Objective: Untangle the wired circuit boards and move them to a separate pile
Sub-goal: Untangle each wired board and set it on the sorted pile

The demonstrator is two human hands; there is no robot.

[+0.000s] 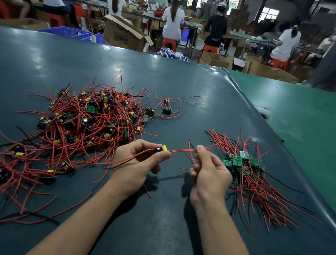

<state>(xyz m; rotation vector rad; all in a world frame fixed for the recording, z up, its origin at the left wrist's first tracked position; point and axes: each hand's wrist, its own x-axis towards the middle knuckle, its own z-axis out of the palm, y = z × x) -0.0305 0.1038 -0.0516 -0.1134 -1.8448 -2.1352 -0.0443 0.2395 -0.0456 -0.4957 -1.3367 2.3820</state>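
Observation:
A big tangled heap of small circuit boards (81, 123) with red and black wires, yellow capacitors and green boards lies left of centre on the dark mat. A smaller sorted pile (245, 166) of green boards with wires fanned out lies to the right. My left hand (136, 161) pinches one board with a yellow capacitor (164, 148) between thumb and fingers. My right hand (210, 172) pinches that board's red wire (183, 150), which stretches between both hands. One loose board (166, 111) lies apart beyond the heap.
The dark green mat (169, 80) covers the table and meets a lighter green mat (315, 117) at the right. Stray black wires (21, 214) trail at the near left. Beyond the far edge sit people at benches, cardboard boxes (124, 32) and blue crates (68, 31).

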